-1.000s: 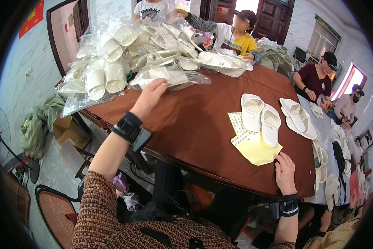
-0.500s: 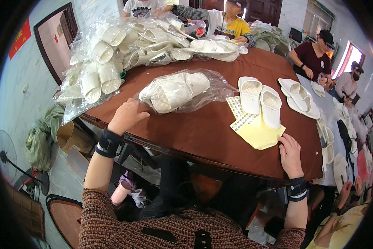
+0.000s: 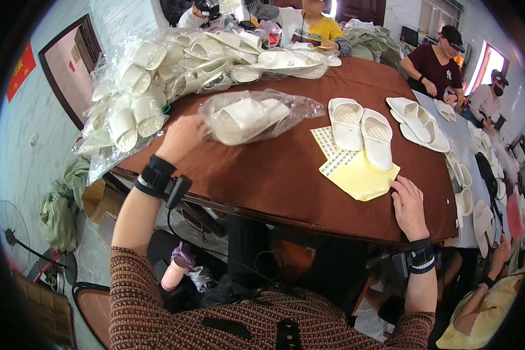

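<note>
bagged slippers [image 3: 248, 116] lie left of the loose pair [image 3: 361, 131] — sticker sheets [image 3: 356, 172] just before it.

brown table [image 3: 285, 175], white wall [image 3: 23, 157], bright window [image 3: 489, 61]

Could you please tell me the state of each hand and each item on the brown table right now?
left hand: gripping the bagged slippers' plastic.
bagged slippers: sealed in clear plastic, lying flat.
right hand: flat on the table's edge, holding nothing.
loose slipper pair: unbagged, side by side, soles down.
yellow sheets: flat, partly under the slippers.
</note>
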The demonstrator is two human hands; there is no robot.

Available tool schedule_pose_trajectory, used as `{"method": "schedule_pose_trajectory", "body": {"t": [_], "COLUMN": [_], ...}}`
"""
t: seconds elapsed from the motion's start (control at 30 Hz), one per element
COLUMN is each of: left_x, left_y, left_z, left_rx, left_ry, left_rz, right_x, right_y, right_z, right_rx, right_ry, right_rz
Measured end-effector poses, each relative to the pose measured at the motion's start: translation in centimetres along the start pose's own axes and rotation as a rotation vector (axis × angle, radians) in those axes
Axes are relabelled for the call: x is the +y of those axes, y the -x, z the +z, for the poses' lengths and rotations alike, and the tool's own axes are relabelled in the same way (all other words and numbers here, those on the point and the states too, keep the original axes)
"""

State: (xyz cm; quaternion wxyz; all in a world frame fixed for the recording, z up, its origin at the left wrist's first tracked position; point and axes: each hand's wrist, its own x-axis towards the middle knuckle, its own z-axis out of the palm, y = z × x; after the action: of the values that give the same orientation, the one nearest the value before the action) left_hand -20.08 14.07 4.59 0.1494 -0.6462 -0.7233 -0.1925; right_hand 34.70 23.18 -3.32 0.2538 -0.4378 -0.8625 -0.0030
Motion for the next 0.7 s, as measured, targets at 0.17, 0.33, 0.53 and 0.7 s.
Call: {"method": "schedule_pose_trajectory", "body": {"t": [0.17, 0.33, 0.53, 0.7], "left_x": [0.8, 3.6, 4.4, 6.1], "left_y": [-6.6, -13.9, -19.0, -20.9], "left_z": [-4.3, -7.8, -10.1, -14.0], "left_rx": [0.195, 0.269, 0.396, 0.455], "left_ry": [-0.002, -0.009, -0.001, 0.091], "left_rz": [0.078, 0.068, 0.170, 0.054], "right_x": [-0.1, 0.1, -0.1, -0.2], "right_y": [-0.1, 0.0, 0.0, 0.0], "right_z": [0.1, 0.1, 0.3, 0.0], "right_rx": [0.026, 0.036, 0.072, 0.071], "right_ry": [-0.006, -0.012, -0.004, -0.009], "right_rz": [-0.019, -0.022, -0.060, -0.044]}}
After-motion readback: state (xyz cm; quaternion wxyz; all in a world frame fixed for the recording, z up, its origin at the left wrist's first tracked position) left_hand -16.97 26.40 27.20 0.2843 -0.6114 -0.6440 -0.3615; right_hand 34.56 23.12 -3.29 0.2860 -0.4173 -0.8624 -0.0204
